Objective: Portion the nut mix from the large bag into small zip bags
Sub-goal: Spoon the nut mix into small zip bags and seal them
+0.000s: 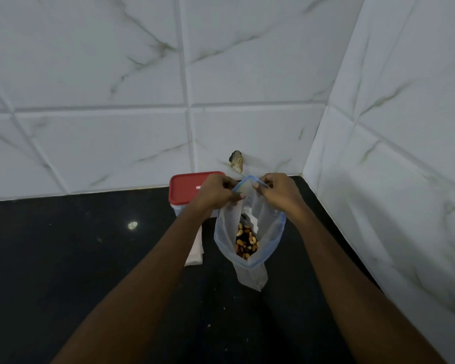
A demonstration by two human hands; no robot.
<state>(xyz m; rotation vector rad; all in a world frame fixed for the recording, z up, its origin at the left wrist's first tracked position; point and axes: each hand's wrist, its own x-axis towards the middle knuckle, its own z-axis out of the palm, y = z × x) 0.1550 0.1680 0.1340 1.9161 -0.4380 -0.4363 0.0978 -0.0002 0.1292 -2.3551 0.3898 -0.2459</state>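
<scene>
1. The left hand [216, 191] and the right hand [279, 191] hold a clear plastic zip bag with a blue rim [269, 232] over the black bench [90, 258].
2. Their fingers [238, 197] pinch its top edge.
3. The brown nut mix [246, 244] sits inside.
4. I think its mouth is being pulled open. Next comes a steady hold for pouring.

The light is dim, cool and even, falling softly on the white tiled wall [103, 74]. The black counter [63, 258] swallows detail, save one small glare spot [132, 225] at the left. Light passes through the translucent bag [226, 227]. Wide-angle distortion bends tile lines toward the edges; the near foreground looks dark and soft.
</scene>
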